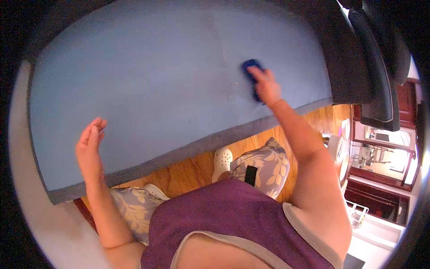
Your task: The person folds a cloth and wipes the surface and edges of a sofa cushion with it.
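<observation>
Left hand (89, 142) raised, half-curled, right hand (268, 91) outstretched, gripping, exact hold unclear

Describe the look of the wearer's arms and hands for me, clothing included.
Both the left arm and right arm are bare below a sleeveless purple top with greyish trim. The left hand and motion-blurred right hand wear no gloves.

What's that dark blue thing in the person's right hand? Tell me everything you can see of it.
The dark blue object is small and longish, with a rounded far end. Blur hides its finer parts, and I can't tell its material or exactly what it is. The right hand grips it from above, covering much of its middle. It lies over the right part of the wide light blue surface, slanting slightly; whether it touches that surface is unclear.
</observation>
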